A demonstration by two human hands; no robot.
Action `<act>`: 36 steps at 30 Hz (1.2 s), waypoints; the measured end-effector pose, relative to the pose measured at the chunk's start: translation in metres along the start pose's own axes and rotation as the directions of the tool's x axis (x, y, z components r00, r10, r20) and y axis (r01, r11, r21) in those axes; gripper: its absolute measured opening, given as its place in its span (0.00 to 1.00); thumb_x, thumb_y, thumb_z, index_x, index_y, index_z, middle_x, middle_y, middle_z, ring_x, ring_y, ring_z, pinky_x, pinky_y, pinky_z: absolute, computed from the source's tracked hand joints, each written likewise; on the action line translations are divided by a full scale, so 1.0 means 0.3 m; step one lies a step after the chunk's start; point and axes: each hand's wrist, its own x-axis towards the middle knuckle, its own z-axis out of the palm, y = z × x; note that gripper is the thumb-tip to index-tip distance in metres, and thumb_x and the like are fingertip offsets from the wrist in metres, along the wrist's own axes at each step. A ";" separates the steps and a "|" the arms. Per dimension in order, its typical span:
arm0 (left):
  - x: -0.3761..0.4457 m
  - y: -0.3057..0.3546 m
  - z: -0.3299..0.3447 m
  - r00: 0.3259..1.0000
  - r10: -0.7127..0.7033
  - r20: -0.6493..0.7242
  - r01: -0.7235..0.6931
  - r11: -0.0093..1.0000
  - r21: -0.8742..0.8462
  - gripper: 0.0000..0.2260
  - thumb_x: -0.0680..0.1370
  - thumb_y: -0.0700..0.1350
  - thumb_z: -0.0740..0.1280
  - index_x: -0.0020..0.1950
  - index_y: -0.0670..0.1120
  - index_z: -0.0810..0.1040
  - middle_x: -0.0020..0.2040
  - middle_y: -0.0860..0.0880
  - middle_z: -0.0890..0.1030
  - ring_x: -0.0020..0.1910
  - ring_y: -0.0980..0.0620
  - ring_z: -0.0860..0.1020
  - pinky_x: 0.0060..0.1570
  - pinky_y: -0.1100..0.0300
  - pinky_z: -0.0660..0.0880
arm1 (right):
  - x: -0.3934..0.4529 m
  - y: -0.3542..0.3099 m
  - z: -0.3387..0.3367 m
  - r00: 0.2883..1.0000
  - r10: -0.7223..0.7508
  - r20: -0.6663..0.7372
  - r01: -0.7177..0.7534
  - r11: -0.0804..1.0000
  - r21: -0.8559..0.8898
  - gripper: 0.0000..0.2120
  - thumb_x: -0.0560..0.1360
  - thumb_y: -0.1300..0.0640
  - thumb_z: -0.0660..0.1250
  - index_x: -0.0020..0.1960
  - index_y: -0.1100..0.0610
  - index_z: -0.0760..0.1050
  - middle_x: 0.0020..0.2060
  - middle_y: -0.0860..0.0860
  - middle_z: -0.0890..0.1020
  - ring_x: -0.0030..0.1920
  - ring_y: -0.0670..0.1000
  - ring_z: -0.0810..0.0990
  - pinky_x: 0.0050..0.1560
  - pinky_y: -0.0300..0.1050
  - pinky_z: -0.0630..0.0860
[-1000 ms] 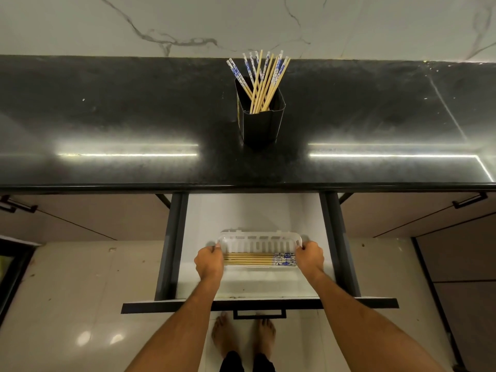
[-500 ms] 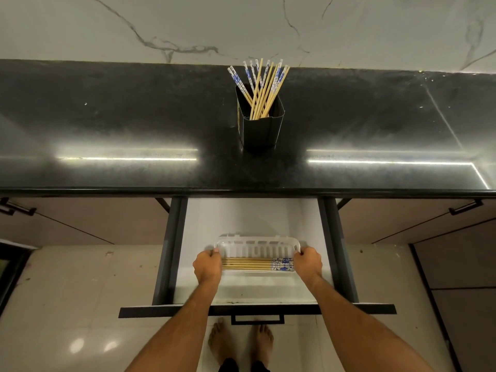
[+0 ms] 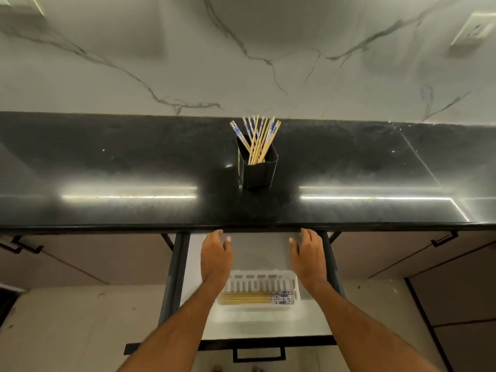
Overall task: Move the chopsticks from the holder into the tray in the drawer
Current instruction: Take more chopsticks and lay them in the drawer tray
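Chopsticks, a small bundle, already lie flat in the white tray in the open drawer. Just beyond the tray, the left hand and right hand hover spread and empty, touching nothing. Well beyond the tray, on the black counter, the holder still contains roughly 10 chopsticks, so I judge most of the job remains.

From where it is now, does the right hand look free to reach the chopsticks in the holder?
Probably yes: the right hand is empty and open at the counter edge, and nothing stands between it and the holder.
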 end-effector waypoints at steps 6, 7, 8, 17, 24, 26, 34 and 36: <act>0.114 0.165 -0.129 0.980 0.189 -0.056 -0.187 0.981 0.052 0.16 0.83 0.43 0.65 0.70 0.41 0.75 0.63 0.43 0.80 0.64 0.46 0.78 0.65 0.54 0.74 | 0.121 -0.143 -0.134 0.973 -0.212 -0.091 0.198 0.969 -0.146 0.24 0.81 0.52 0.66 0.70 0.65 0.71 0.64 0.60 0.77 0.67 0.58 0.75 0.69 0.52 0.74; 0.138 0.200 -0.150 0.977 0.204 -0.060 -0.202 0.978 0.050 0.16 0.83 0.43 0.64 0.70 0.41 0.75 0.64 0.43 0.80 0.64 0.46 0.78 0.66 0.53 0.74 | 0.139 -0.169 -0.152 0.970 -0.224 -0.099 0.207 0.966 -0.152 0.24 0.81 0.52 0.66 0.71 0.65 0.70 0.65 0.59 0.77 0.67 0.57 0.74 0.69 0.52 0.74; 0.162 0.233 -0.167 0.973 0.221 -0.063 -0.218 0.975 0.045 0.16 0.83 0.43 0.64 0.70 0.41 0.75 0.64 0.43 0.80 0.65 0.47 0.77 0.66 0.53 0.74 | 0.159 -0.196 -0.170 0.967 -0.229 -0.109 0.212 0.966 -0.147 0.24 0.81 0.51 0.65 0.71 0.64 0.70 0.65 0.59 0.77 0.67 0.57 0.74 0.69 0.52 0.74; 0.354 0.530 -0.207 0.963 0.256 -0.087 -0.260 0.965 -0.038 0.16 0.83 0.44 0.63 0.71 0.44 0.74 0.64 0.48 0.79 0.63 0.53 0.76 0.58 0.64 0.67 | 0.365 -0.466 -0.266 0.954 -0.263 -0.144 0.256 0.964 -0.065 0.23 0.82 0.53 0.64 0.74 0.62 0.67 0.69 0.56 0.74 0.71 0.53 0.70 0.70 0.41 0.65; 0.535 0.644 -0.107 0.989 0.106 -0.104 -0.119 0.985 -0.127 0.11 0.83 0.42 0.62 0.64 0.44 0.78 0.59 0.48 0.79 0.51 0.59 0.71 0.52 0.63 0.67 | 0.596 -0.618 -0.185 0.966 -0.241 -0.090 0.251 0.960 0.121 0.08 0.82 0.58 0.62 0.60 0.54 0.75 0.53 0.47 0.77 0.53 0.45 0.73 0.60 0.42 0.75; 0.605 0.657 -0.073 0.994 0.057 -0.093 -0.072 0.983 -0.168 0.09 0.82 0.42 0.62 0.60 0.45 0.79 0.56 0.49 0.80 0.47 0.58 0.72 0.49 0.61 0.68 | 0.667 -0.648 -0.143 0.972 -0.225 -0.062 0.232 0.960 0.155 0.08 0.81 0.60 0.60 0.57 0.54 0.75 0.50 0.46 0.75 0.50 0.46 0.73 0.56 0.40 0.74; 0.834 0.673 0.041 0.994 -0.067 -0.089 0.039 0.958 -0.285 0.05 0.80 0.41 0.63 0.48 0.50 0.77 0.48 0.51 0.81 0.40 0.59 0.75 0.35 0.68 0.65 | 0.886 -0.703 0.015 0.986 -0.162 -0.043 0.168 0.950 0.263 0.09 0.81 0.62 0.63 0.60 0.56 0.76 0.54 0.48 0.78 0.52 0.44 0.72 0.62 0.42 0.74; 0.874 0.673 0.061 0.991 -0.099 -0.090 0.066 0.946 -0.317 0.05 0.80 0.41 0.64 0.47 0.48 0.78 0.46 0.50 0.81 0.39 0.58 0.75 0.34 0.67 0.66 | 0.905 -0.705 0.037 0.987 -0.154 -0.046 0.160 0.949 0.270 0.11 0.81 0.63 0.64 0.62 0.57 0.75 0.56 0.49 0.78 0.53 0.43 0.71 0.61 0.38 0.70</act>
